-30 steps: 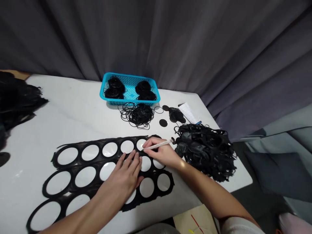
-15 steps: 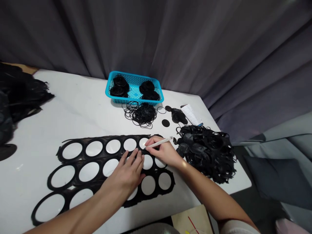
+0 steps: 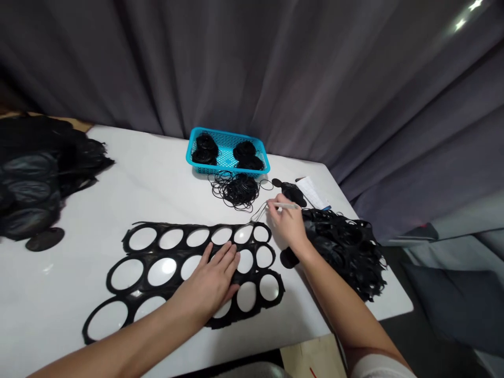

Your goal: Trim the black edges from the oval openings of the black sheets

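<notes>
My left hand (image 3: 214, 281) lies flat with fingers spread on a black rubber-like sheet (image 3: 183, 247) cut with rows of large round holes. My right hand (image 3: 289, 223) is closed around a slim white pen-like tool (image 3: 286, 205), raised just beyond the sheet's far right corner. From that tool's tip hangs a thin black ring (image 3: 258, 212), stretched into a narrow loop whose lower end is near the sheet's far edge. A tangled pile of thin black rings (image 3: 239, 191) sits beyond my hands, in front of a blue basket (image 3: 226, 137) holding bundles of the same rings.
A heap of black scraps (image 3: 346, 247) lies by my right forearm. At the left is a stack of black sheets (image 3: 35, 178) with a black disc (image 3: 45, 239) near it. A folded white paper (image 3: 313, 192) and more black discs (image 3: 293, 194) lie at the back right of the white table (image 3: 157, 173).
My right hand has moved away and to the right from a hole in the far row, drawing up a thin black ring. My left hand stays on the sheet. The view has shifted slightly.
</notes>
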`<state>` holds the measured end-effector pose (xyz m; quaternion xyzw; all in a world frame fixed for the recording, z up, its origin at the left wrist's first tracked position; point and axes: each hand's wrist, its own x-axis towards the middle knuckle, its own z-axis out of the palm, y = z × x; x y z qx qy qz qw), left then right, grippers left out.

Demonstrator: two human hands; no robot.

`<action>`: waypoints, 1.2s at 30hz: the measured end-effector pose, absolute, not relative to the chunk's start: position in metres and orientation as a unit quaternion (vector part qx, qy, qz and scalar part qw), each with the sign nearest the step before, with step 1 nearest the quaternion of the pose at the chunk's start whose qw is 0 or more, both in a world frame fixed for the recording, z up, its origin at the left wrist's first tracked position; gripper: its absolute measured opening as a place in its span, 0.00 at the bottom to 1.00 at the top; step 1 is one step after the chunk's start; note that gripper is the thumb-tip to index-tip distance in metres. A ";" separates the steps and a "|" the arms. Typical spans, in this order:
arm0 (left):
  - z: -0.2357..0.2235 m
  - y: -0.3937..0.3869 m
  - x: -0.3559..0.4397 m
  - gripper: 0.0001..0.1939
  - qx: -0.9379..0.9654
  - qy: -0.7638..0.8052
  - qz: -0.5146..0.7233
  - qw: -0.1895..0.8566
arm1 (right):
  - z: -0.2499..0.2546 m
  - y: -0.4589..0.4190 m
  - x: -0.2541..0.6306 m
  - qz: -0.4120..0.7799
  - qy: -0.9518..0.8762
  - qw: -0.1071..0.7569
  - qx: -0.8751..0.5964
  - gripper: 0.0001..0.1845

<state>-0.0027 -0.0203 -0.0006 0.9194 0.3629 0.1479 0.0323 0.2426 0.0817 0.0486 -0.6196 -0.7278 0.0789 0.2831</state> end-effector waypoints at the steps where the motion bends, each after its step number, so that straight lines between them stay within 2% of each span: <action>1: 0.002 -0.021 -0.009 0.25 0.922 0.355 0.152 0.026 | 0.049 0.082 0.238 0.116 -0.732 0.293 -0.605 0.09; 4: 0.006 -0.022 -0.033 0.28 0.917 0.368 0.157 -0.003 | 0.045 0.081 0.225 0.169 -0.739 0.303 -0.578 0.08; 10: 0.000 -0.025 -0.062 0.35 0.880 0.452 0.142 -0.027 | 0.034 0.093 0.248 0.184 -0.710 0.298 -0.610 0.13; 14: -0.004 -0.026 -0.060 0.35 0.874 0.468 0.131 -0.024 | 0.036 0.097 0.269 0.098 -0.632 0.367 -0.675 0.11; 17: -0.005 -0.026 -0.057 0.35 0.869 0.475 0.136 -0.022 | 0.043 0.090 0.253 0.148 -0.619 0.391 -0.665 0.11; 20: -0.003 -0.027 -0.057 0.34 0.865 0.481 0.142 -0.018 | 0.046 0.073 0.213 0.319 -0.666 0.352 -0.576 0.10; 23: -0.002 -0.028 -0.059 0.32 0.869 0.474 0.144 -0.007 | 0.045 0.055 0.175 0.413 -0.716 0.284 -0.486 0.07; 26: 0.000 -0.029 -0.060 0.32 0.870 0.474 0.138 0.003 | 0.042 0.045 0.160 0.434 -0.731 0.255 -0.461 0.07; 36: -0.001 -0.029 -0.058 0.32 0.865 0.480 0.144 0.019 | 0.038 0.046 0.163 0.462 -0.717 0.251 -0.457 0.07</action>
